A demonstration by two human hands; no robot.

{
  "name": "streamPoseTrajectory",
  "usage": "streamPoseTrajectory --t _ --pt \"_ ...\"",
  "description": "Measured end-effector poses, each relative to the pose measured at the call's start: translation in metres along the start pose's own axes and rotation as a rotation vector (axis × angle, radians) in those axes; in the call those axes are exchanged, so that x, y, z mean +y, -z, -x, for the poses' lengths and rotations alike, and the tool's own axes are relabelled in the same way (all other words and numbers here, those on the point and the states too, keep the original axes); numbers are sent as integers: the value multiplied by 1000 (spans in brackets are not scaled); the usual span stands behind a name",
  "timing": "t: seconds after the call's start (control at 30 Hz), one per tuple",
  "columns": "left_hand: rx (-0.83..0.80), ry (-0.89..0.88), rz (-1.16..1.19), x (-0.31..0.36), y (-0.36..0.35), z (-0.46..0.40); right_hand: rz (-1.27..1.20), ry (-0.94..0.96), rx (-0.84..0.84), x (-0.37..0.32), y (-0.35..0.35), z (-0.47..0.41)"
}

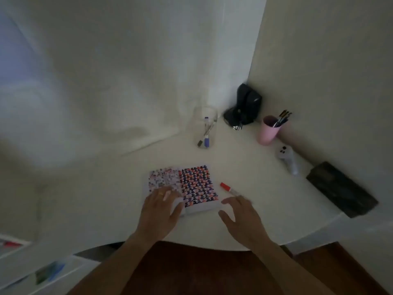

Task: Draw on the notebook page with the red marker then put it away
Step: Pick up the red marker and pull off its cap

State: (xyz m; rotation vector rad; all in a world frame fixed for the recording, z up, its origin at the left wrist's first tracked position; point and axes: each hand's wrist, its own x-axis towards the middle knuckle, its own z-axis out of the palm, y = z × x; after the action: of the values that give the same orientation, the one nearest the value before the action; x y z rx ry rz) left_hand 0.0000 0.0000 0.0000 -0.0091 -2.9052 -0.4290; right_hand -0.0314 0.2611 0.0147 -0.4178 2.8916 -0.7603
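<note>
Open notebook (182, 186) — red marker (228, 188) beside

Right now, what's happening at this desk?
A person sits at a white desk with an open patterned notebook. The left hand rests flat on its left page. The right hand, open, reaches toward the red marker lying just right of the notebook, not yet gripped.

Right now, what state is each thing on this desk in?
Notebook: open, flat, pages covered in pattern.
Red marker: capped, lying beside the notebook.
Left hand: flat on the left page.
Right hand: open, fingers near the marker, not gripping.
Glass jar: upright, holding pens.
Pink cup: upright, holding pens.
</note>
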Motion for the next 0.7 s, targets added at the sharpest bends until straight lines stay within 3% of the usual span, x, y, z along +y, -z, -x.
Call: streamPoseTrajectory --t 0.13,0.23,0.47,0.7 --pt "55 -17 -4 -11 -49 -14 28 18 59 30 -52 -30" --pt "98 -4 -52 -16 -77 -13 119 107 198 48 -83 -35" --pt "250 -30 -126 -18 -97 -7 210 212 372 62 -103 -37" --pt "285 -31 -192 -21 -103 -5 251 221 459 63 -110 -30"
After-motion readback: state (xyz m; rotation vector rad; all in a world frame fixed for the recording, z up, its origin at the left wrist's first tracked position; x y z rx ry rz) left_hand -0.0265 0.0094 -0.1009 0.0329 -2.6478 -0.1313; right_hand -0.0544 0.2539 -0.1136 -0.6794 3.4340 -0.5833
